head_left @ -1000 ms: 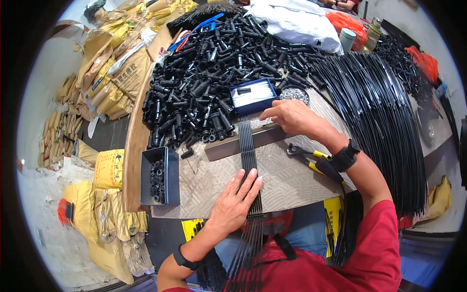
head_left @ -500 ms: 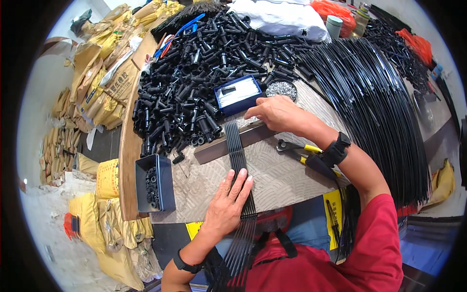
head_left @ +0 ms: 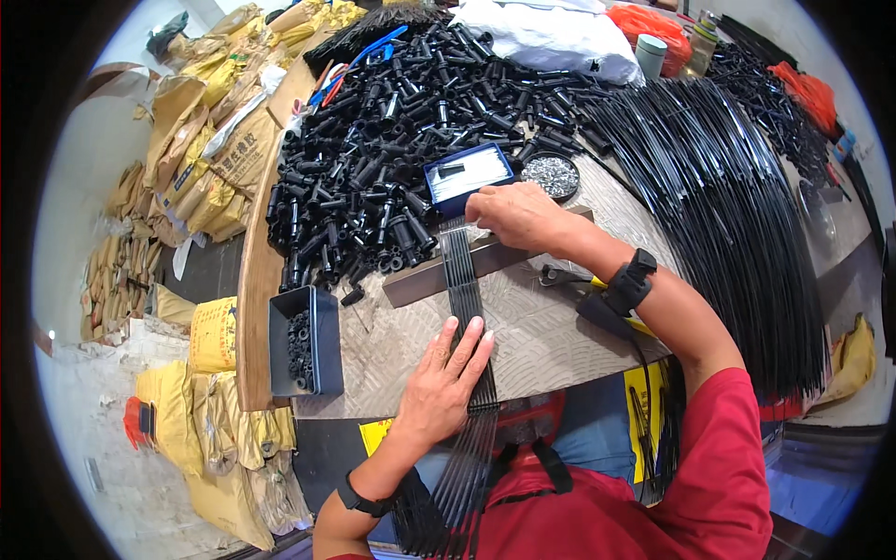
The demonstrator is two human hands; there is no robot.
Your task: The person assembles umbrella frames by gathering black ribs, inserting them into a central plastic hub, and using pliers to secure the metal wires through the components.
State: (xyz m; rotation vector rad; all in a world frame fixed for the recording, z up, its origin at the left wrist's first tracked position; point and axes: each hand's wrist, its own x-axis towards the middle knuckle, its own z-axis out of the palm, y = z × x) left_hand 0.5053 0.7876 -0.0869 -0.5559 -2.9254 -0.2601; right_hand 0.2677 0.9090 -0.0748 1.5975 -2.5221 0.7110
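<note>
A flat row of thin black rods [head_left: 464,297] lies side by side across a grey metal bar [head_left: 417,283], running down over the table's near edge toward my lap. My left hand [head_left: 437,387] rests on the row with its fingers stretched out, pressing it to the table. Past the bar, my right hand [head_left: 516,217] is at the far ends of the rods, thumb and fingertips pinched together. Whatever the pinch holds is too small to make out. Yellow-and-black cutting pliers [head_left: 605,303] lie under my right forearm, partly hidden by it.
Black tubular parts [head_left: 373,140] are heaped at the far left. A blue box [head_left: 455,207] of thin white sticks and a round dish [head_left: 577,187] of small shiny pieces stand beyond the bar. Black rings fill a dark bin [head_left: 327,350] at left. Long black rods [head_left: 719,215] cover the right.
My right hand has shifted slightly left, onto the rods' far ends, its fingers drawn into a tighter pinch. My left hand stays flat on the rods. The whole view has shifted a little.
</note>
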